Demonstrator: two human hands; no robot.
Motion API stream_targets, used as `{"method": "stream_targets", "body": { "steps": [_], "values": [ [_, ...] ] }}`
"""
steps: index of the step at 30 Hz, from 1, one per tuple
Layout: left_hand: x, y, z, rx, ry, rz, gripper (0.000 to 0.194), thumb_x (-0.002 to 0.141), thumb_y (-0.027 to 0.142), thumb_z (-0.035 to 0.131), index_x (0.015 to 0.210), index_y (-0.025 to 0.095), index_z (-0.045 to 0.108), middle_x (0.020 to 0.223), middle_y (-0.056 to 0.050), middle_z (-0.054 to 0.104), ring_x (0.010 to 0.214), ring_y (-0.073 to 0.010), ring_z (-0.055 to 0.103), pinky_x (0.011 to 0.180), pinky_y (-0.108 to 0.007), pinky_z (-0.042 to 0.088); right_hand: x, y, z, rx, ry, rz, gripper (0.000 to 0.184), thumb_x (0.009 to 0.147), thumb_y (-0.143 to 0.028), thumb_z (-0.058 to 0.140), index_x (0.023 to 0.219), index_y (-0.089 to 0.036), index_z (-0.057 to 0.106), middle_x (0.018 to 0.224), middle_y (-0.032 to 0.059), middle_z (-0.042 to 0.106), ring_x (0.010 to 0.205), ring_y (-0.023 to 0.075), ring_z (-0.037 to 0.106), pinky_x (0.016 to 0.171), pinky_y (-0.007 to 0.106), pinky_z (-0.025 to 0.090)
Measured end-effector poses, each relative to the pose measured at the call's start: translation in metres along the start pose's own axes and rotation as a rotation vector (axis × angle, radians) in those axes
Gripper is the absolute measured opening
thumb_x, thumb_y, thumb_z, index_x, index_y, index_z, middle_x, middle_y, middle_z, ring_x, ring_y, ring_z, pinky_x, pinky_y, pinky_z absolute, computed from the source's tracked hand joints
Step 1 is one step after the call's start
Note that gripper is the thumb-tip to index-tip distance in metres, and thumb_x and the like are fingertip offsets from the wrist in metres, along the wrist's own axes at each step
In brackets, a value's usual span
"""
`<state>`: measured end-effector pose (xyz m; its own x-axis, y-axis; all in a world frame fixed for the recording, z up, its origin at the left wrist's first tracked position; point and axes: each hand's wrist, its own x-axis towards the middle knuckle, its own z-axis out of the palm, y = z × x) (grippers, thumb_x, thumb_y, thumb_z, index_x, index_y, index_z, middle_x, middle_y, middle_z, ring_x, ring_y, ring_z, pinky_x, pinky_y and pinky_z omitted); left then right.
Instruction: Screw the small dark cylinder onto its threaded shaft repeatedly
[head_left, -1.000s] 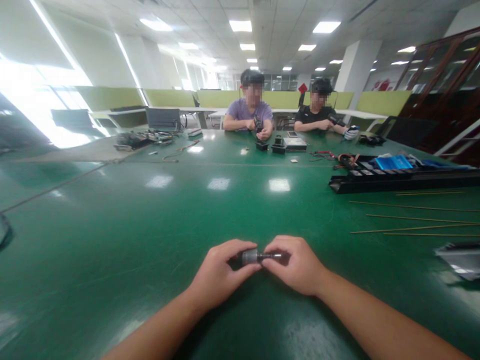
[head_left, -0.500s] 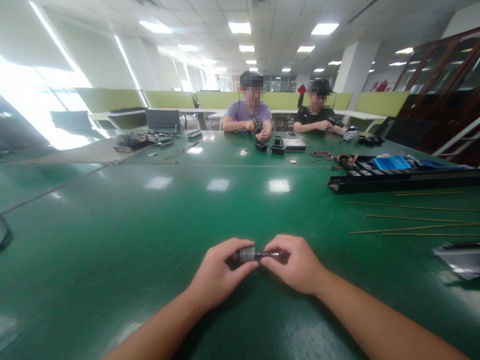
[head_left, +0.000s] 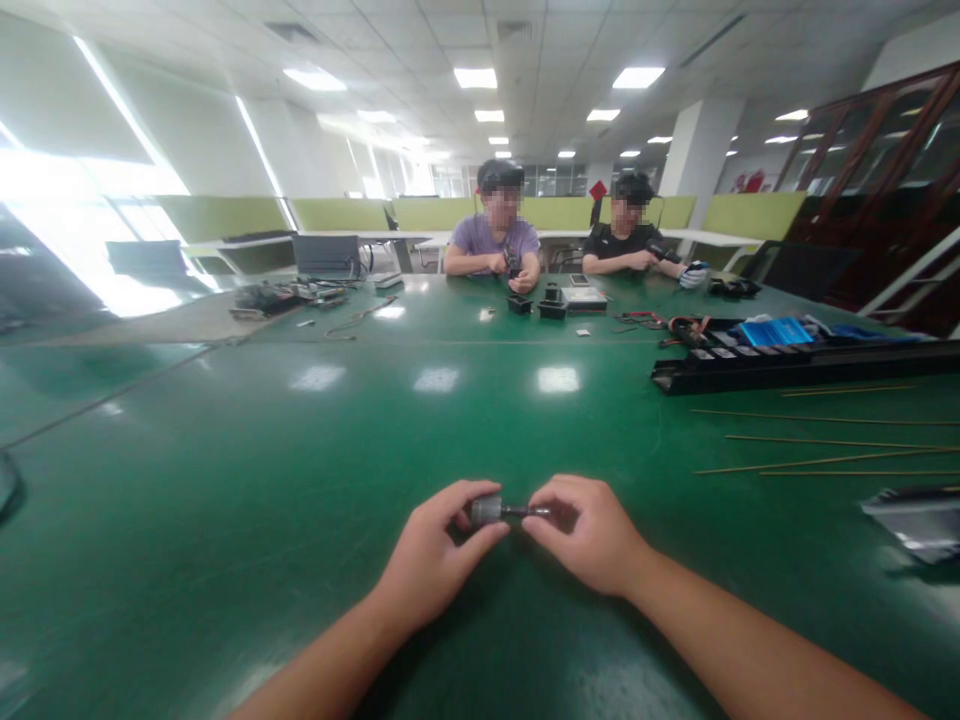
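Low over the green table [head_left: 315, 470], both my hands meet on one small part. A short grey metal cylinder [head_left: 486, 509] with a thin dark shaft [head_left: 527, 511] sticking out to the right lies level between them. My left hand [head_left: 433, 555] pinches the cylinder between thumb and fingers. My right hand [head_left: 592, 535] is closed around the far end of the shaft, and what the shaft ends in is hidden by its fingers.
A long black tray [head_left: 795, 362] with blue items lies at the right, with several thin brass rods [head_left: 825, 440] and a silver bag [head_left: 919, 515] nearer me. Two people [head_left: 491, 240] sit across the table behind small black parts [head_left: 551, 300]. Cables and a laptop [head_left: 326, 257] lie far left.
The camera has tilted down a little, so the room sits lower in view. My hands and the metal part stay almost where they were, still joined on it.
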<state>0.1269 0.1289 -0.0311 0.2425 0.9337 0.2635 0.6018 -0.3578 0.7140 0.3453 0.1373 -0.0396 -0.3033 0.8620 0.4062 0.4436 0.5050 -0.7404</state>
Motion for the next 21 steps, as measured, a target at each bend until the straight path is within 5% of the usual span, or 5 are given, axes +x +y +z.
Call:
{"method": "stream_targets", "body": {
  "steps": [21],
  "values": [
    [0.0006, 0.0008, -0.0008, -0.045, 0.027, -0.048, 0.035, 0.083, 0.042, 0.066, 0.113, 0.023, 0.066, 0.107, -0.004, 0.068, 0.087, -0.0194, 0.062, 0.076, -0.030, 0.052, 0.0002, -0.0006, -0.0013, -0.018, 0.060, 0.000, 0.004, 0.078, -0.022, 0.068, 0.075, -0.019, 0.069, 0.068, 0.0010, 0.065, 0.062, 0.0146, 0.058, 0.058, 0.025, 0.042]
  ]
}}
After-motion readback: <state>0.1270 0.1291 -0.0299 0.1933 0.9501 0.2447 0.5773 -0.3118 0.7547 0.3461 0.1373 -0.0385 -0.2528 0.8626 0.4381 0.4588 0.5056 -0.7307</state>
